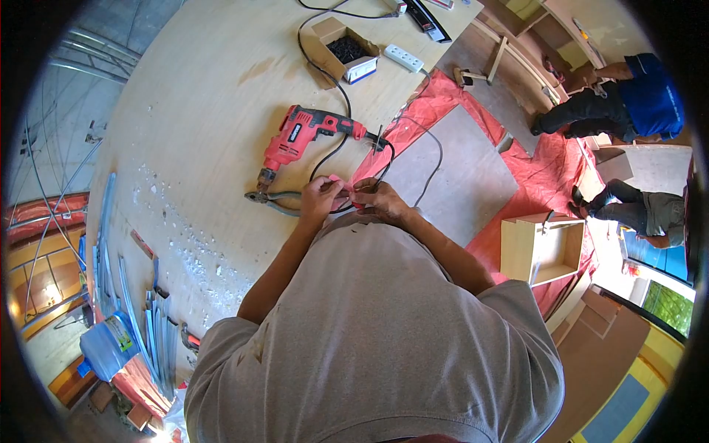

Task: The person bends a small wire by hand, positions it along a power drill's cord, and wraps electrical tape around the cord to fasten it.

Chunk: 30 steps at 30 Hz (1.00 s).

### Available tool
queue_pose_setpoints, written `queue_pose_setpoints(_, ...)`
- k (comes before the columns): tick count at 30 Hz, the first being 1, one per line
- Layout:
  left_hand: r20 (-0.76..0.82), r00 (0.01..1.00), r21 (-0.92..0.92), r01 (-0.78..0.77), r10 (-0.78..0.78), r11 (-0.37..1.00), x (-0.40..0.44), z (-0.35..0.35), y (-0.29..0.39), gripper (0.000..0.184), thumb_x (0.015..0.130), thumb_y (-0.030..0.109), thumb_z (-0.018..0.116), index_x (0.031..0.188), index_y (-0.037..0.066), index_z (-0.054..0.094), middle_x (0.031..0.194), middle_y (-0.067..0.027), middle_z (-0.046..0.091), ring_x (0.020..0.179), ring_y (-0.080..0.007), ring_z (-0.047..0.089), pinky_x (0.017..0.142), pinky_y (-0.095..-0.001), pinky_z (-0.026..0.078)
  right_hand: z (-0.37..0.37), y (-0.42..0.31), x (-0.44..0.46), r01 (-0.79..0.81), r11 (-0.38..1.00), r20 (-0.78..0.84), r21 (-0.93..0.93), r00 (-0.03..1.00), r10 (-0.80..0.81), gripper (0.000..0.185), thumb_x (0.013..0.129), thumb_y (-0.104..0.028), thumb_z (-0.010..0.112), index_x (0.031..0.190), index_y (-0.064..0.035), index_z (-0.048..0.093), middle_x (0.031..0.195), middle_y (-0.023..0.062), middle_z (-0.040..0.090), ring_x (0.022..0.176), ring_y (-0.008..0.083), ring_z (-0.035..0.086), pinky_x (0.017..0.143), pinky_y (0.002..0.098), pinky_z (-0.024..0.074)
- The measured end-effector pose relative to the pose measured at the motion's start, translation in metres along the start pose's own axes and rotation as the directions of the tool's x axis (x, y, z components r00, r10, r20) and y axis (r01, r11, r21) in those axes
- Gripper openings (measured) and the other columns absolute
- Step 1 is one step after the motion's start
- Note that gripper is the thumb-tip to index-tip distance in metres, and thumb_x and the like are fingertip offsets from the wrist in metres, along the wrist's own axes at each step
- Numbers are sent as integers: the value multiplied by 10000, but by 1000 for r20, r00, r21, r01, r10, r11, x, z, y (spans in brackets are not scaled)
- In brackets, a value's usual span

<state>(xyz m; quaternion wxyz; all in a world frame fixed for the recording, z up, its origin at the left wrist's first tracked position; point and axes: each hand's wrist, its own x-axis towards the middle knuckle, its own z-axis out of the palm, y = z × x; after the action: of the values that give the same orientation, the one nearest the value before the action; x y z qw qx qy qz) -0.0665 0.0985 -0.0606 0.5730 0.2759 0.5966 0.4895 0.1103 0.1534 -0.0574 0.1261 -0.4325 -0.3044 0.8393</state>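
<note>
Close to my body at the table's edge, my left hand (322,196) and my right hand (382,201) pinch a small piece of pink material (344,187) between them. Its exact shape is hard to make out. A red and black drill (295,136) lies just beyond my left hand, its chuck toward a pair of pliers (273,199). The pliers' handles reach almost to my left fingers. The drill's black cable (391,159) loops down beside my right hand.
On the wooden table (199,96) are an open box of black screws (347,52), a white power strip (404,58) and white debris. Metal strips (155,332) and a water bottle (109,344) are at lower left. A wooden box (543,247) and two people (642,100) are at right.
</note>
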Motion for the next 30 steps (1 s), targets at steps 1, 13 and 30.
queue_pose_setpoints(1,0,1000,-12,26,-26,1000,0,0,1,127,897,61,584,896,-66,574,849,-133,671,733,-175,674,659,-278,567,0,0,1,6,1000,5,-24,1000,-6,476,782,-117,736,1166,-9,476,991,63,594,883,170,595,774,340,527)
queue_pose_setpoints(13,-29,999,89,-17,19,996,4,-4,9,145,905,72,571,964,-57,540,823,-133,656,706,-202,681,605,-293,564,-4,12,4,86,996,27,-26,996,-85,625,738,-72,765,1240,23,405,1080,109,559,969,198,586,752,341,526)
queue_pose_setpoints(30,147,949,472,-316,280,823,8,-15,15,154,849,118,625,904,-26,631,811,-107,693,743,-160,677,678,-277,520,-39,63,52,639,609,356,-471,769,-531,441,769,-33,715,1164,38,532,908,40,616,760,127,605,644,252,507)
